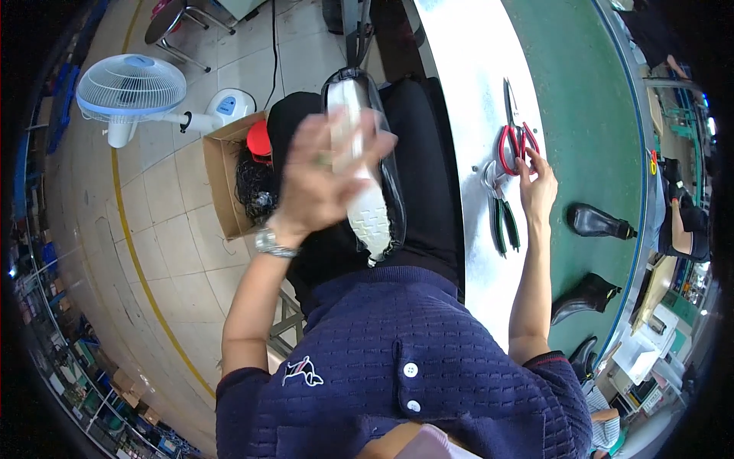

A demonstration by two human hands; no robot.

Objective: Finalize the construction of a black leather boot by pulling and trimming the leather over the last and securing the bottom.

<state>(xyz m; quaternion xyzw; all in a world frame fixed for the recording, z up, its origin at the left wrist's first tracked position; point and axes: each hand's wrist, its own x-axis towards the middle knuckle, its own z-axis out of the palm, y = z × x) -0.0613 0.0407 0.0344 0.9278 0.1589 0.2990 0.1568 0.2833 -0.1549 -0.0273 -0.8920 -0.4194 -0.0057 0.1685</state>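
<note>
A black shoe with a pale, treaded sole facing up lies lengthwise over my lap. Across the sole, my left hand is smeared by motion; its fingers look spread, but I cannot tell whether they grip anything. On the metal worktop to the right, my right hand has its fingertips closed at the red handles of a pair of scissors. The scissors' blades point away from me. Just nearer lie green-handled pliers, beside a small shiny metal piece.
Several black shoes stand on the green surface right of the metal worktop. To my left are an open cardboard box with dark strands and a red lid, a fan and a stool. A metal post rises beyond the shoe.
</note>
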